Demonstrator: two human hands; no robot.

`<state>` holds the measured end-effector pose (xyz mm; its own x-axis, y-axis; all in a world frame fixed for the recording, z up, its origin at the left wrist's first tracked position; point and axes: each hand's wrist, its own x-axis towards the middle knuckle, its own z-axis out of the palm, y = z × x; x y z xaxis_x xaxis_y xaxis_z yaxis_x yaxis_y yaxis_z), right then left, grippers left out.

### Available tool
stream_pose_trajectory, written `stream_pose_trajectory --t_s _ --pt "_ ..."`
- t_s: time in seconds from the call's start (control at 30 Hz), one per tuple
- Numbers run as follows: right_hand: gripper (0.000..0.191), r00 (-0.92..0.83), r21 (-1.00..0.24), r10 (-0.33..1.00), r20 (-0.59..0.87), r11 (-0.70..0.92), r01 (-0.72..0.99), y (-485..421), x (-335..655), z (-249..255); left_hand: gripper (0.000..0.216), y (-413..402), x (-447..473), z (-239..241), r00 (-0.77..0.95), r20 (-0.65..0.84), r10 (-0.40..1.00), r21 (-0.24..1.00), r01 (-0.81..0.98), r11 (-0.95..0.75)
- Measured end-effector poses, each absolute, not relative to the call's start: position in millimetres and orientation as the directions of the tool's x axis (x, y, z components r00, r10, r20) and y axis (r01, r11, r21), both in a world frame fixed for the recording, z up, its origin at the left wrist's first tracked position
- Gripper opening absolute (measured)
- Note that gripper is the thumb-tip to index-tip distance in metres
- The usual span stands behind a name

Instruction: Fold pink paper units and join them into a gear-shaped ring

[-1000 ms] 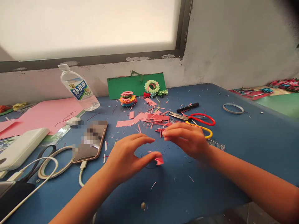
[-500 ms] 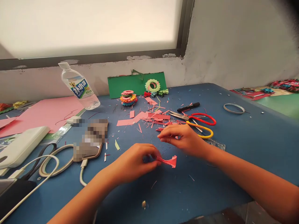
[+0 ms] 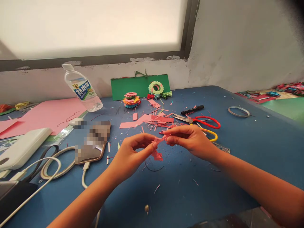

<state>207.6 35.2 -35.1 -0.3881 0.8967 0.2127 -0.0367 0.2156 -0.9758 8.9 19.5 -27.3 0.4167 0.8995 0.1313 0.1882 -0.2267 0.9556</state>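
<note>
In the head view, the left hand [image 3: 130, 153] pinches the folded pink paper [image 3: 157, 155] above the blue table [image 3: 247, 139], nearer than the pink scraps [image 3: 142, 119]. The right hand [image 3: 193, 141] pinches pink paper beside it; whether this is one piece or two is unclear. Uneven pulling could tear it; a loose pinch could drop it.

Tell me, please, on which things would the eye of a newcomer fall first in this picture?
Probably first on the folded pink paper, pinched by the left hand and the right hand above the blue table. Just beyond the hands, pink scraps lie beside the red-and-yellow-handled scissors. A clear bottle with a bright label is at the back left.
</note>
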Motion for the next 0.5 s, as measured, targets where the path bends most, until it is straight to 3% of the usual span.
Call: stream_pose_trajectory --t_s 0.23,0.5 --pt "0.012 -0.424 -0.98 0.888 0.178 0.199 0.006 30.2 205.1 -31.3 0.015 17.2 11.8 -33.2 0.38 0.219 0.899 0.945 0.146 -0.292" --pt "0.013 -0.422 -0.985 0.902 0.09 0.144 0.098 28.2 204.9 -31.1 0.017 14.4 12.3 -33.0 0.416 0.347 0.841 0.847 0.246 -0.471"
